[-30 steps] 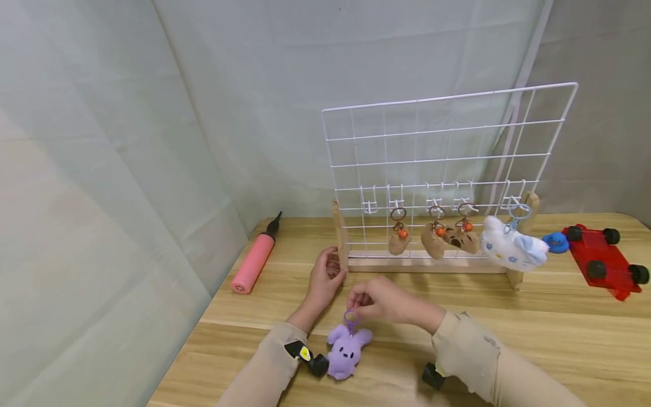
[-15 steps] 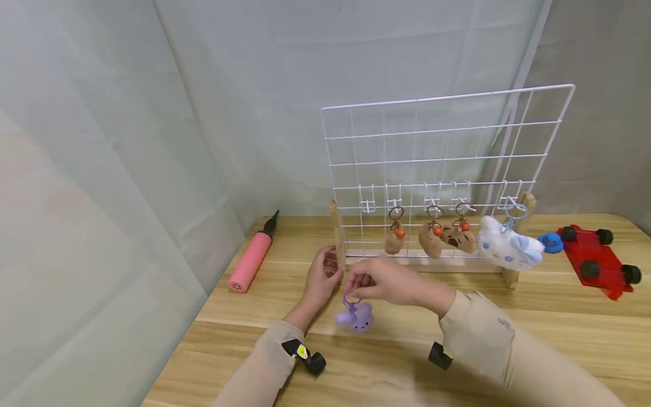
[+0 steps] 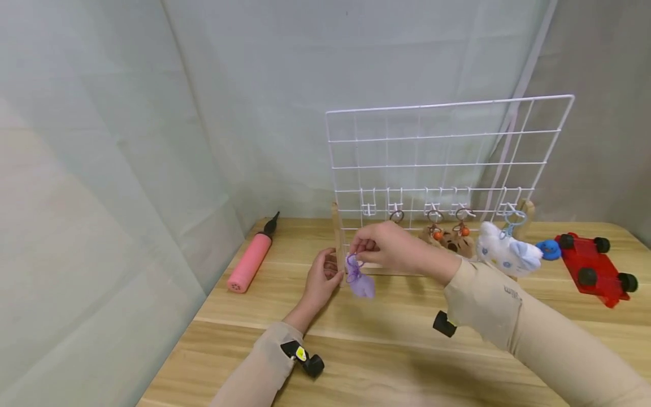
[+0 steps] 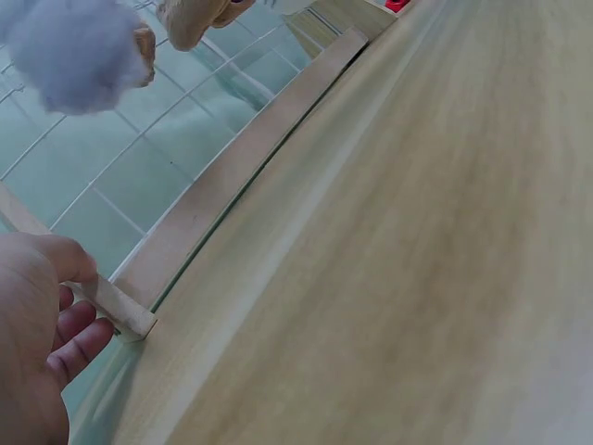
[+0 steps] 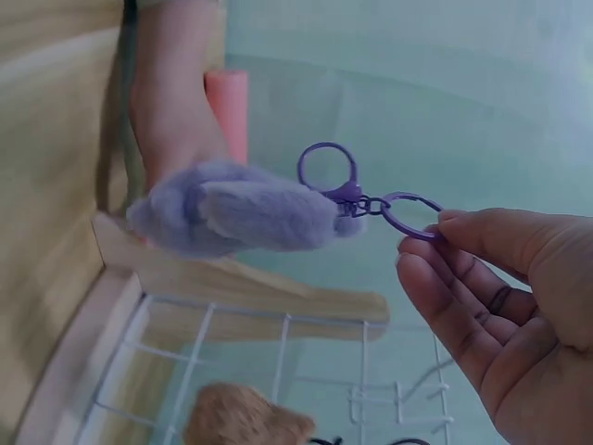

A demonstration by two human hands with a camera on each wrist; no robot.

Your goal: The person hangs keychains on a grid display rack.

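My right hand (image 3: pixel 387 244) pinches the purple ring (image 5: pixel 404 234) of a plush keychain between thumb and forefinger. From that ring hangs the lilac plush toy (image 3: pixel 362 286), in front of the left part of a white wire grid rack (image 3: pixel 447 105); a second purple clasp (image 5: pixel 327 145) dangles beside the chain. My left hand (image 3: pixel 321 277) holds the rack's left wooden post (image 3: pixel 338 233) near its foot, thumb in front and fingers behind, as the left wrist view (image 4: pixel 120 311) shows. The leftmost white hook (image 3: pixel 368 210) on the grid carries nothing.
Brown plush keychains (image 3: pixel 456 245) and a white cat plush (image 3: pixel 508 250) hang on other hooks. A blue duck (image 3: pixel 549 249) and a red toy car (image 3: pixel 590 265) lie to the right. On the left lies a pink hand pump (image 3: pixel 250 263).
My right hand has lifted the lilac plush keychain off the table and carried it up and forward toward the grid. The left hand stays on the post.
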